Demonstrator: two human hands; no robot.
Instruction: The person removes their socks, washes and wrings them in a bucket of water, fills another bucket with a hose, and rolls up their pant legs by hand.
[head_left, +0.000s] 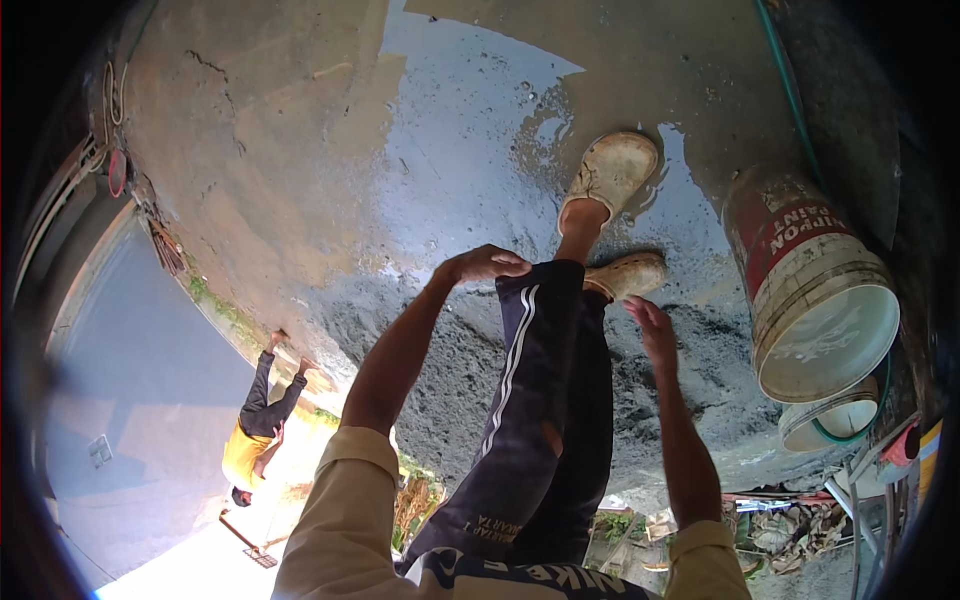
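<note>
My left hand (487, 264) is beside the rolled hem of the dark trousers (536, 337) with white stripes, its fingertips at the cloth; whether it grips the hem I cannot tell. Near the rear clog, my right hand (651, 322) hangs with its fingers slightly bent, holding nothing visible. The front clog (616, 169), pale and muddy, stands at the edge of shallow water. The other clog (631, 275) rests on wet ground. Grey sand or mortar mix (450, 375) lies around the legs.
A large Nippon Paint bucket (795, 255) holding water stands at right, with a smaller bucket (793, 427) and a green hose (784, 75) by it. Puddled water (465, 112) covers the concrete ahead. At lower left, another person (251, 450) in yellow is near a wall (150, 375) and a rake (259, 556).
</note>
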